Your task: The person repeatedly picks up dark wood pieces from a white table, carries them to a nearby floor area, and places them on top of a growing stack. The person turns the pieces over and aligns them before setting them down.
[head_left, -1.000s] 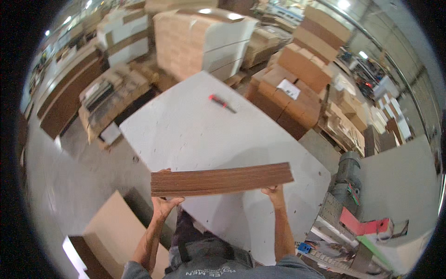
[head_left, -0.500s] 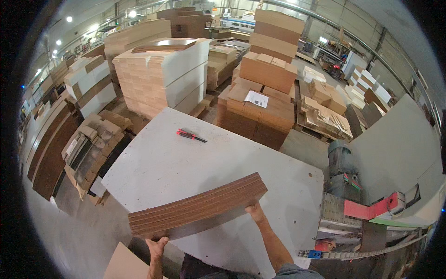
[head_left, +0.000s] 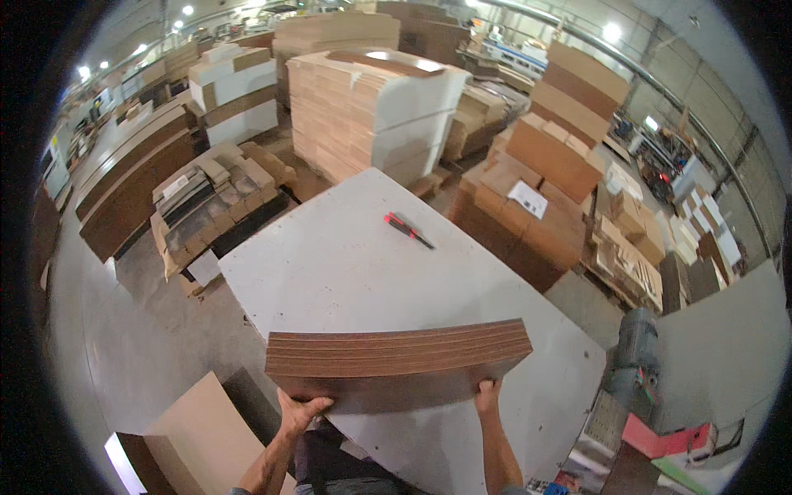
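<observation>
A stack of several dark brown boards (head_left: pixel 396 363) is between my hands, its layered edges facing up. My left hand (head_left: pixel 299 410) grips it from below near its left end, thumb lying along the near face. Near the right end, my right hand (head_left: pixel 487 393) has its fingers bent round the lower edge. Part of the fingers of both hands is hidden under the stack. The boards are over the near part of a light grey table (head_left: pixel 330 272); whether they touch it I cannot tell. Farther back on the tabletop lies a red and black utility knife (head_left: pixel 407 230).
Beyond the table stand a tall stack of pale boards (head_left: pixel 330 124) and brown cardboard boxes (head_left: pixel 511 214) with a white sheet on top. A pallet of board offcuts (head_left: pixel 214 198) is at left. An open cardboard box (head_left: pixel 206 437) sits lower left. At right is a motor (head_left: pixel 637 338).
The stack has turned to lie nearly level across my view, still held by both hands. My view has swung left, so the table and surroundings appear shifted right.
</observation>
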Demonstrator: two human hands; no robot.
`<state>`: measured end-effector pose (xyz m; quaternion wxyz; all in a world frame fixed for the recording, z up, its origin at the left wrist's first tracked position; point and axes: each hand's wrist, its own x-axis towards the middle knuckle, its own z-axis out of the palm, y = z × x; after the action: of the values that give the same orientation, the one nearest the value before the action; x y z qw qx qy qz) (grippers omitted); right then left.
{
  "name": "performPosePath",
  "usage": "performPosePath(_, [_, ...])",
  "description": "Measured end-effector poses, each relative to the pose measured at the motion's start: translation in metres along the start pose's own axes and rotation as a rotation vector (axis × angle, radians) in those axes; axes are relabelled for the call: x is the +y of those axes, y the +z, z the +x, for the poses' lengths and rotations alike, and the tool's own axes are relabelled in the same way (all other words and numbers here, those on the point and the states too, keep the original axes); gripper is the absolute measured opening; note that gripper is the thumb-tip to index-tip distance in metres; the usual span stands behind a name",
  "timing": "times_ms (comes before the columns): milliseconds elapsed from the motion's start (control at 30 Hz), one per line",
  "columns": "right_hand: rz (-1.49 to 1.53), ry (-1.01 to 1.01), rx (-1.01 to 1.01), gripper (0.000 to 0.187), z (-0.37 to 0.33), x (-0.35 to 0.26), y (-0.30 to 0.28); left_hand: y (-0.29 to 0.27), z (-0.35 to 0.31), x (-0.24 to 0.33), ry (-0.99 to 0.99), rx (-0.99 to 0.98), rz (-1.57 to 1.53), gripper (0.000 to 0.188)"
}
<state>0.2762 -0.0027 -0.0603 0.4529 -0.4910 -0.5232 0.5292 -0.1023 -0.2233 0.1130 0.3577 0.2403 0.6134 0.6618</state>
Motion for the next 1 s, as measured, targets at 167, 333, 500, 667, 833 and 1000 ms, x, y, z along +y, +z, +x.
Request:
performPosePath(167, [-0.016, -0.012, -0.076, 0.087, -0.059, -0.090, 0.075, -0.050, -0.016, 0.053, -0.070, 0.070, 0.068, 0.088])
performPosePath(333, [-0.053, 0.355, -0.156, 0.096, -0.095, -0.137, 0.164, -0.142, -0.005, 0.059, -0.186, 0.082, 0.148, 0.094])
performPosePath(500, [0.072, 0.316, -0.280, 0.093, -0.105, -0.170, 0.318, -0.261, 0.014, 0.088, -0.249, 0.225, 0.187, 0.101])
performPosePath(667, [-0.035, 0.286, -0.415, 0.094, -0.083, -0.205, 0.460, -0.376, 0.049, 0.128, -0.190, 0.340, 0.118, 0.100])
performPosePath(833, [-0.083, 0.286, -0.627, 0.095, -0.062, -0.229, 0.635, -0.484, 0.080, 0.171, -0.189, 0.522, 0.076, 0.100])
performPosePath(1000, [-0.121, 0.301, -0.833, 0.096, -0.041, -0.224, 0.790, -0.553, 0.109, 0.159, -0.124, 0.727, -0.088, 0.096])
